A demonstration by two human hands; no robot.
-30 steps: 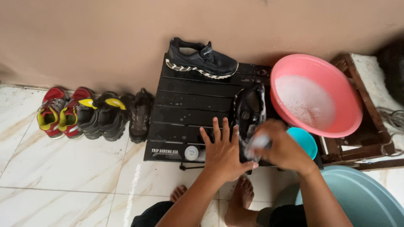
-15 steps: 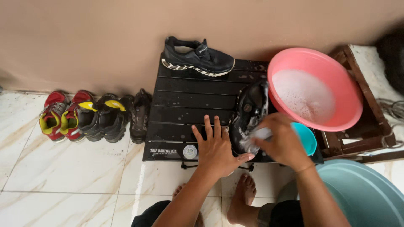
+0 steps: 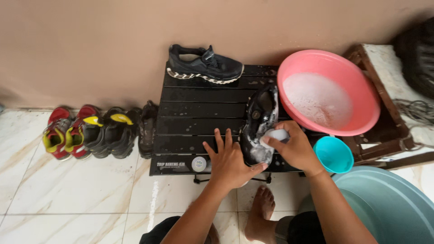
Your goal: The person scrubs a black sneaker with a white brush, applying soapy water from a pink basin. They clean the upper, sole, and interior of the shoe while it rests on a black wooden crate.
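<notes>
Scrubbing step in hand: on the black slatted table point(image 3: 199, 113), near its front edge, the left hand point(image 3: 233, 162) lies flat with fingers spread, bracing a soapy black shoe point(image 3: 260, 126), while the right hand point(image 3: 294, 147) grasps a white sponge point(image 3: 276, 134) against the shoe's side. Judged next need: keep the shoe steady, working sponge over remaining upper. The pink basin point(image 3: 361, 90) crowds the table's right edge; open slats lie left of the shoe.
</notes>
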